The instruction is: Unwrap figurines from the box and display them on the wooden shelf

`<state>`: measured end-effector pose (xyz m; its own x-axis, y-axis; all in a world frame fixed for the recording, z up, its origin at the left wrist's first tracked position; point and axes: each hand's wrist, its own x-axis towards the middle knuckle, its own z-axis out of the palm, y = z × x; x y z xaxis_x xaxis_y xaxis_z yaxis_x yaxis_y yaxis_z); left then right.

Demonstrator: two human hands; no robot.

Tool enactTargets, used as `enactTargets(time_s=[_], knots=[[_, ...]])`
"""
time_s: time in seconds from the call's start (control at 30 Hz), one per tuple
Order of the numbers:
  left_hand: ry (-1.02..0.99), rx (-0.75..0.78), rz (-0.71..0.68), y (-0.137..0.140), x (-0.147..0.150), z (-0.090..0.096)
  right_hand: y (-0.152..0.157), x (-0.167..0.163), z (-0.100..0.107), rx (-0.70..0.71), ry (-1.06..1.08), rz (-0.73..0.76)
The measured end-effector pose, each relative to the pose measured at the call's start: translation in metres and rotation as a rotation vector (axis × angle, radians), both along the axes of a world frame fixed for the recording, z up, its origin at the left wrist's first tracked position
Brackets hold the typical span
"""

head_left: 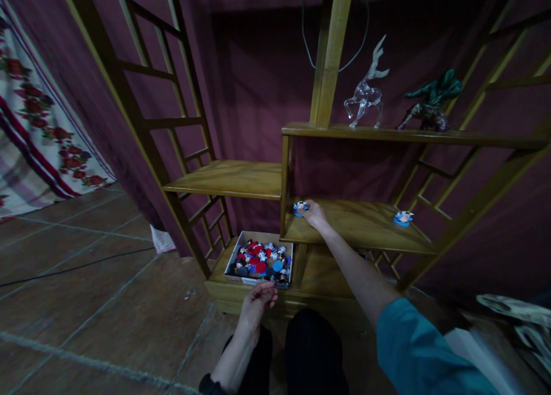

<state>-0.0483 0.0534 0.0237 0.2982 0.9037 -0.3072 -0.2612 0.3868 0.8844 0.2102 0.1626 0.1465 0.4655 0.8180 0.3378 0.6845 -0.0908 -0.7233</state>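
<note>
My right hand [315,214] reaches into the middle shelf compartment. Its fingers are closed on a small figurine [300,208] with a blue round base, at the compartment's left end beside the upright. A similar figurine [403,218] on a blue base stands at the right end of the same shelf [357,223]. My left hand [260,297] hangs just in front of a shallow cardboard box [233,254], its fingers loosely curled with nothing visible in them. Inside the box lie several small figurines [260,256], jumbled, some with red, blue or dark round bases turned up.
A clear deer statuette [365,96] and a dark green crouching figure [433,105] stand on the shelf above. The wooden unit has an upright post [331,56] and lattice sides. A cable [77,267] runs across the tiled floor at left. My knees [314,349] are close to the unit.
</note>
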Motion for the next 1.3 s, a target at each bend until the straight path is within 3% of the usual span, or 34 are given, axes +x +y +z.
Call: enactTargets(time_s=[0.43,0.7,0.93,1.1,1.3], knots=[[0.028,-0.047,0.034,-0.004,-0.01,-0.027,0.002,-0.007,-0.002,-0.089,-0.113,-0.08],[0.064,0.138,0.038,0.002,-0.02,-0.043,0.001,-0.008,-0.001,-0.07,-0.089,-0.06],[0.084,0.175,0.02,0.006,-0.023,-0.04,0.0,-0.002,-0.009,0.11,0.18,0.15],[0.141,0.198,0.009,0.005,-0.026,-0.036,-0.029,0.047,-0.001,0.184,0.08,0.123],[0.183,0.228,-0.03,0.011,-0.032,-0.038,-0.104,0.162,0.03,0.087,-0.244,-0.201]])
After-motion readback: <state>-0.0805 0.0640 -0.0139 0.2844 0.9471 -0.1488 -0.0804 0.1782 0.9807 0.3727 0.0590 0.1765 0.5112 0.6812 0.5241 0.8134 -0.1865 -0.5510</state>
